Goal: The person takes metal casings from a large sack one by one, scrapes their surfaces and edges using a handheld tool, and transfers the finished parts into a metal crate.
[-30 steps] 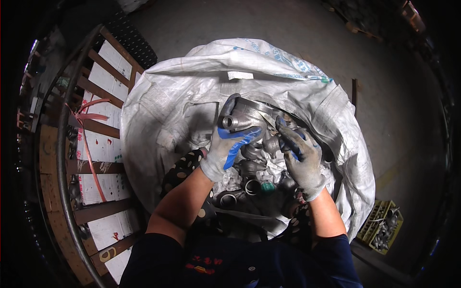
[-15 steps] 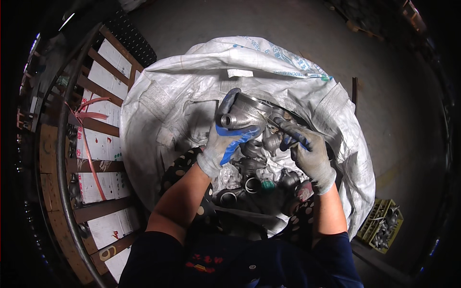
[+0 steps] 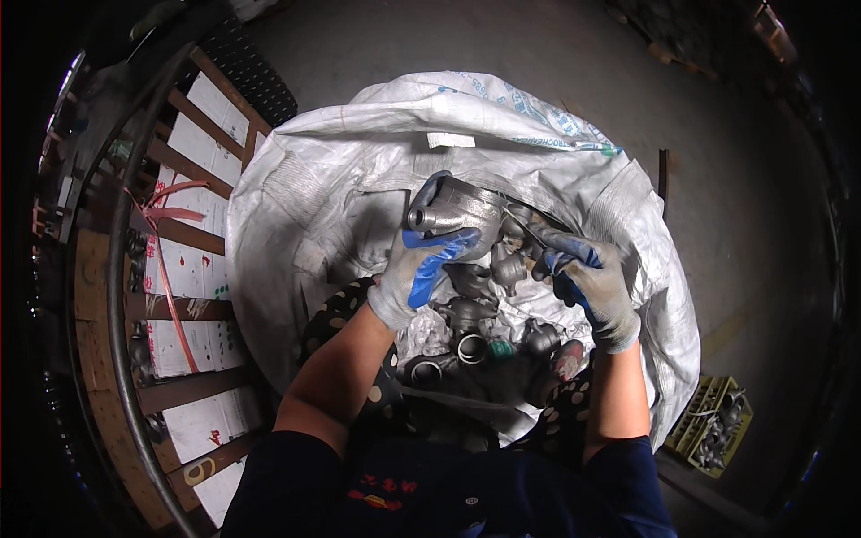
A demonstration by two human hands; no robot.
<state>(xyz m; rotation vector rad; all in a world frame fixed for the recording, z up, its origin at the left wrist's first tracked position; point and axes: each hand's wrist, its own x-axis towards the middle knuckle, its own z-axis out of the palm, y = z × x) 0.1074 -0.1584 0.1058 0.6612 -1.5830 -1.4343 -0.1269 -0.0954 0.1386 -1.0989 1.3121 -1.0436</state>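
Note:
My left hand, in a grey glove with a blue palm, is closed round a grey metal casting with a wide round body and a short pipe-like stub on its left. My right hand, gloved alike, is closed on a thin metal rod-like tool; its far end reaches the right rim of the casting. How the tool's handle looks is hidden in the fist. Below the hands, several more castings lie in a large white woven sack, some with round openings facing up.
Slatted brown racking with white cartons behind it stands at the left, a red strap tied to it. A yellow-green crate of metal parts sits on the floor at the lower right. A dark bar lies right of the sack.
My right hand has drawn back slightly to the right and down, its index finger curling in. The casting has shifted and turned a little in my left hand.

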